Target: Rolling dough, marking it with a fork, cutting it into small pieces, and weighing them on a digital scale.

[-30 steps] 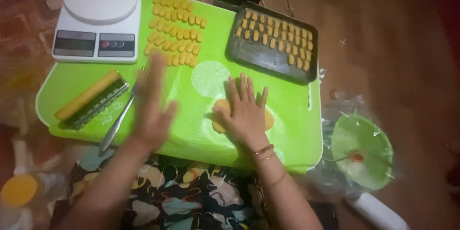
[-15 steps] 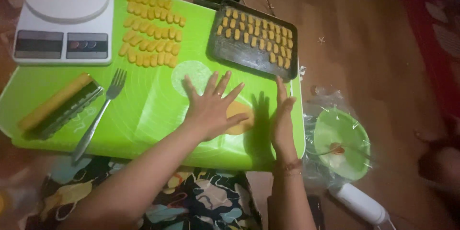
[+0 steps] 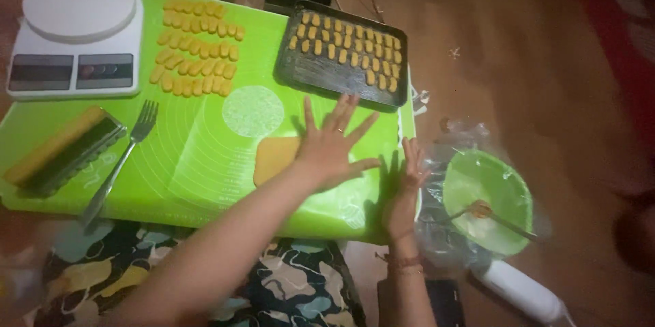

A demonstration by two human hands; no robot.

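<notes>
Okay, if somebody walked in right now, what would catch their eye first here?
Probably the bright green mat covering the low table, with the left hand spread flat on a slab of yellow dough near its front edge. The right hand rests at the mat's right edge. Behind them, small yellow dough pieces lie in rows on the mat, and more fill a dark baking tray at the back right.
</notes>
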